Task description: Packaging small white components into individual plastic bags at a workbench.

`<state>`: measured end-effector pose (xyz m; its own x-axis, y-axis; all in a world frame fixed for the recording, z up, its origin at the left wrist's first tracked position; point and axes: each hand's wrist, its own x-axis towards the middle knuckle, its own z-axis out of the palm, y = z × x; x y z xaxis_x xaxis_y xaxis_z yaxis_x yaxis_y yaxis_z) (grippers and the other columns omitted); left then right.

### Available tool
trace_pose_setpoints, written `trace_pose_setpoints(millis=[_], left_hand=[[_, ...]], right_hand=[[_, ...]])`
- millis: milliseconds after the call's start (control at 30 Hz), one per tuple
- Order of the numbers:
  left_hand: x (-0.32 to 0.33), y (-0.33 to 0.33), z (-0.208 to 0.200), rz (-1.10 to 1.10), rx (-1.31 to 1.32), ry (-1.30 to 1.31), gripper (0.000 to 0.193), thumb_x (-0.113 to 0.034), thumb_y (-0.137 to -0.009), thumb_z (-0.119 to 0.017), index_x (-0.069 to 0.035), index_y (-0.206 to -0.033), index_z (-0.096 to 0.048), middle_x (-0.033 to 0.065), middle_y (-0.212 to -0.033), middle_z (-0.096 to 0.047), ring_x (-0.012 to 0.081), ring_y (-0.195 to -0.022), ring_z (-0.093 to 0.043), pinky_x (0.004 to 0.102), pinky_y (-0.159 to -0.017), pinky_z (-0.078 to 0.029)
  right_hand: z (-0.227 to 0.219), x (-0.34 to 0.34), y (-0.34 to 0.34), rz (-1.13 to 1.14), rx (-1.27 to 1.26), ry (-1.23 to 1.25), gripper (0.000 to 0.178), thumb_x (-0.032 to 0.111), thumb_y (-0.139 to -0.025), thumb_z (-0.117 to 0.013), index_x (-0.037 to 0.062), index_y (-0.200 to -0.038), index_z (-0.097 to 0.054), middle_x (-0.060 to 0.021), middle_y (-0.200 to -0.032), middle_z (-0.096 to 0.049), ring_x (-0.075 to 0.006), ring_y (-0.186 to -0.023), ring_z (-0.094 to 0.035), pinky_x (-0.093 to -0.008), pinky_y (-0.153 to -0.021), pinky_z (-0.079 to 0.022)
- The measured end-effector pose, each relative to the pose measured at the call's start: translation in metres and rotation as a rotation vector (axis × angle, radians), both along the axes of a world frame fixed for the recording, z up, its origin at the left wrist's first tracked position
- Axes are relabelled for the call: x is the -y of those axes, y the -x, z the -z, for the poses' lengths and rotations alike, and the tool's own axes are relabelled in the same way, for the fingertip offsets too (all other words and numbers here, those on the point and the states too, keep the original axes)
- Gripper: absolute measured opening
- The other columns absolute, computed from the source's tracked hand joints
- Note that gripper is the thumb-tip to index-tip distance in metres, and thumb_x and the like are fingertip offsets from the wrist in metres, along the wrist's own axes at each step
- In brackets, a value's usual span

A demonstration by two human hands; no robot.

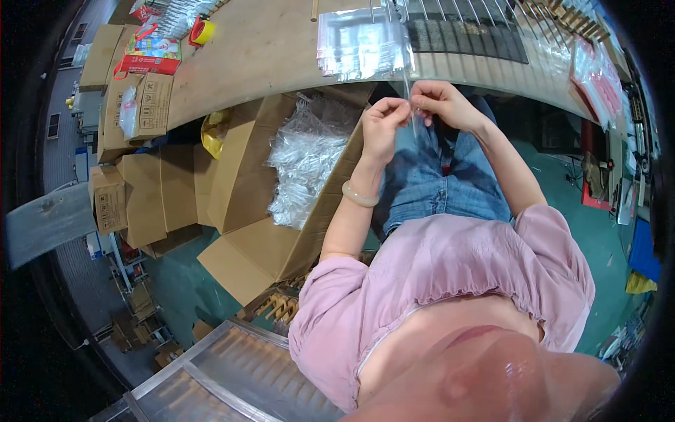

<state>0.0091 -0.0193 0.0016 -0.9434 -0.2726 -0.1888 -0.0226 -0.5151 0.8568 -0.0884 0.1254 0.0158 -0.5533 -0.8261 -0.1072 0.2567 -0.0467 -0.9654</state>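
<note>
l hand (pixel 382 131) & r hand (pixel 448 105) pinch narrow on a thin clear strip (pixel 406 86), just at the table (pixel 253 46) edge, nr clear bags (pixel 358 49). step's prob. fingertip handling; next move calls for light, steady pinch.

Can't make out much of the thin clear strip (pixel 406 83) b/w L hand (pixel 382 132) & R hand (pixel 450 105); fingertips hide part. Metal rods (pixel 473 11) cut off up top. Yellow bag (pixel 213 135) part-hidden behind carton (pixel 242 169); plastic pcs (pixel 309 158) inside too jumbled to ID.
</note>
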Motion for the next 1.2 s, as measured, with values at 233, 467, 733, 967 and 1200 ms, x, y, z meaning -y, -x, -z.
trace_pose_setpoints(millis=[233, 467, 733, 967, 1200], left_hand=[[-0.02, 0.008, -0.003, -0.163, -0.009, 0.214, 0.01, -0.006, -0.084, -0.065, 0.003, -0.086, -0.068, 0.0041, -0.072, -0.066, 0.0077, -0.061, -0.059, 0.0205, -0.055, -0.046], [-0.003, 0.01, 0.003, -0.411, -0.027, 0.976, 0.009, -0.006, -0.079, -0.067, 0.003, -0.081, -0.07, 0.0025, -0.063, -0.064, 0.0061, -0.056, -0.057, 0.0214, -0.054, -0.047], [0.009, 0.008, 0.0, -0.395, -0.04, 1.088, 0.01, -0.008, -0.078, -0.068, 0.001, -0.082, -0.07, 0.0063, -0.065, -0.067, 0.0058, -0.059, -0.059, 0.0222, -0.057, -0.048], [0.04, -0.005, 0.003, -0.531, -0.014, 1.196, 0.01, -0.009, -0.079, -0.067, 0.0, -0.081, -0.07, 0.0077, -0.067, -0.067, 0.0098, -0.059, -0.062, 0.0239, -0.057, -0.049], [0.026, -0.017, 0.003, -0.417, 0.048, 1.041, 0.009, -0.008, -0.078, -0.066, 0.0, -0.082, -0.069, 0.0115, -0.065, -0.064, 0.0153, -0.056, -0.061, 0.0275, -0.054, -0.048]], right_hand=[[0.002, -0.007, -0.007, 0.277, -0.361, 0.007, 0.016, 0.013, -0.085, -0.063, 0.002, -0.095, -0.06, -0.005, -0.073, -0.062, -0.0147, -0.065, -0.06, -0.0285, -0.057, -0.048], [-0.001, -0.022, -0.007, 0.344, -1.23, -0.51, 0.035, 0.01, -0.081, -0.065, 0.009, -0.115, -0.058, -0.0123, -0.076, -0.06, -0.0255, -0.066, -0.061, -0.0336, -0.062, -0.05], [-0.001, -0.002, 0.0, 0.192, -1.387, -0.311, 0.04, 0.013, -0.079, -0.067, 0.0146, -0.118, -0.058, -0.013, -0.088, -0.059, -0.0304, -0.068, -0.058, -0.0365, -0.062, -0.049], [0.029, 0.01, 0.038, 0.411, -0.761, -0.105, 0.041, 0.017, -0.08, -0.072, 0.0086, -0.118, -0.058, -0.0056, -0.107, -0.058, -0.0169, -0.081, -0.061, -0.0329, -0.067, -0.05], [0.015, 0.081, 0.133, 0.686, -0.664, 0.118, 0.045, 0.02, -0.077, -0.075, 0.0008, -0.115, -0.06, -0.0114, -0.114, -0.06, -0.0171, -0.106, -0.057, -0.0301, -0.087, -0.049]])
